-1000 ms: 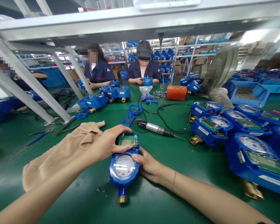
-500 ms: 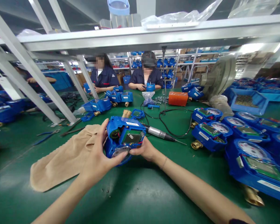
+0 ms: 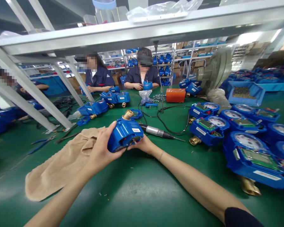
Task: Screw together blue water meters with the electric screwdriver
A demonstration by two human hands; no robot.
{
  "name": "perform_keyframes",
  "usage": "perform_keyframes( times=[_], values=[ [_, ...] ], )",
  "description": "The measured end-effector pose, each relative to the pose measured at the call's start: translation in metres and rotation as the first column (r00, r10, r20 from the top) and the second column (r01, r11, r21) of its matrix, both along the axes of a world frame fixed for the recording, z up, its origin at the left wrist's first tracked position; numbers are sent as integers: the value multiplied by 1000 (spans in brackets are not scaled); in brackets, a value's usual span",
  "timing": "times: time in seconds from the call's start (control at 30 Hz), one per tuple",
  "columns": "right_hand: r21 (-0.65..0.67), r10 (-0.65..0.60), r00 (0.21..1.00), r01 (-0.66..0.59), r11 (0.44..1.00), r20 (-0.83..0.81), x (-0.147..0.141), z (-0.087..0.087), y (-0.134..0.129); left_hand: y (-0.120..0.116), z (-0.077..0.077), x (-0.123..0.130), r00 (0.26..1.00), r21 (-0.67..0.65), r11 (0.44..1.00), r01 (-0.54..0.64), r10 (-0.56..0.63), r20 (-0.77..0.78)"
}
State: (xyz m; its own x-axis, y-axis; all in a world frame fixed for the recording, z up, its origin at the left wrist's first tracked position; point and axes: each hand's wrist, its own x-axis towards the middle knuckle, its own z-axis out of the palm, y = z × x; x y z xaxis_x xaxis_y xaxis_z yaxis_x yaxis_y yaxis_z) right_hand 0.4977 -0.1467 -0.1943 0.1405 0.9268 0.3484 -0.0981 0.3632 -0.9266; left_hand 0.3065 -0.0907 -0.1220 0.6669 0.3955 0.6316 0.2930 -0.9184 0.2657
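Between both hands I hold a blue water meter tilted over, with its dial and circuit side turned down and mostly hidden. Its brass pipe fitting points up and away from me. My left hand grips the left side, thumb beneath and fingers behind the housing. My right hand is closed on the lower right edge. Just beyond the right hand lies an electric screwdriver with a long thin bit. Left of the meter a tan cloth is spread on the green bench.
Open water meters crowd the right side. Pliers lie at the left. Further back are an orange block, a fan and a blue bin. A metal shelf frame spans overhead. Co-workers sit opposite.
The water meter has been tipped over in my hands, so its open circuit side no longer faces me. Small bits now lie on the bench below it. The view has shifted slightly.
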Motion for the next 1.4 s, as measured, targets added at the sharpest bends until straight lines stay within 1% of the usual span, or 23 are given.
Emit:
perform_keyframes(
  times=[0.03,0.07,0.1,0.13,0.2,0.23,0.3,0.43,0.5,0.53,0.7,0.87,1.0,1.1,1.13,1.17,1.2,1.23,1.27,1.3,1.33,1.37,1.4],
  values=[
    [-8,38,999,-39,999,-32,-1,1,0,0,0,0,1000,-129,992,-17,19,14],
    [-15,75,995,-76,997,-66,-3,3,-1,0,0,-1,999,-270,963,-25,35,33],
    [-18,107,989,-109,994,-100,-5,5,-2,0,1,-2,997,-409,912,-18,46,58],
    [-20,132,983,-135,991,-130,-8,8,-4,-1,2,-3,994,-529,849,2,56,95],
    [-21,163,969,-169,985,-184,-14,14,-7,-2,3,-4,981,-689,722,67,78,178],
    [-25,171,964,-180,983,-205,-16,16,-9,-3,3,-5,972,-735,670,104,86,217],
    [-43,178,955,-193,980,-239,-21,17,-12,-6,2,-6,959,-789,592,165,90,268],
    [-81,171,944,-201,976,-281,-27,12,-14,-11,1,-11,949,-851,484,204,114,293],
    [-87,176,939,-210,974,-295,-29,9,-14,-13,2,-14,948,-869,450,206,129,291],
    [-88,180,936,-215,973,-302,-30,9,-15,-14,4,-15,948,-873,442,206,132,291],
    [-79,200,919,-240,967,-341,-34,11,-19,-20,11,-20,951,-876,434,210,119,287],
    [-57,227,882,-274,960,-413,-43,17,-29,-30,12,-26,948,-882,417,221,122,295],
    [-49,230,857,-284,958,-461,-51,23,-36,-37,9,-28,949,-873,443,204,130,287],
    [-59,213,852,-273,960,-479,-55,26,-41,-36,6,-30,965,-866,459,197,65,254],
    [-71,198,852,-264,962,-485,-56,26,-42,-34,5,-31,974,-864,472,174,45,221],
    [-86,181,853,-254,963,-490,-58,27,-43,-31,6,-32,984,-853,504,135,35,176],
    [-104,160,854,-241,965,-496,-59,27,-44,-28,7,-33,991,-824,561,81,40,125],
    [-122,139,855,-229,966,-500,-60,27,-44,-25,10,-34,995,-767,641,15,63,72],
    [-139,120,857,-217,966,-502,-61,27,-45,-21,13,-35,994,-677,734,-56,102,29],
    [-154,104,859,-207,966,-501,-61,26,-45,-18,18,-35,990,-554,824,-117,140,-2],
    [-167,91,862,-198,966,-499,-62,26,-45,-15,24,-35,986,-411,898,-158,162,-27],
    [-180,78,864,-191,965,-497,-63,26,-45,-11,31,-33,985,-267,949,-170,161,-55],
    [-192,67,867,-184,964,-494,-63,26,-45,-8,38,-30,985,-140,978,-153,140,-97]
  ],
)
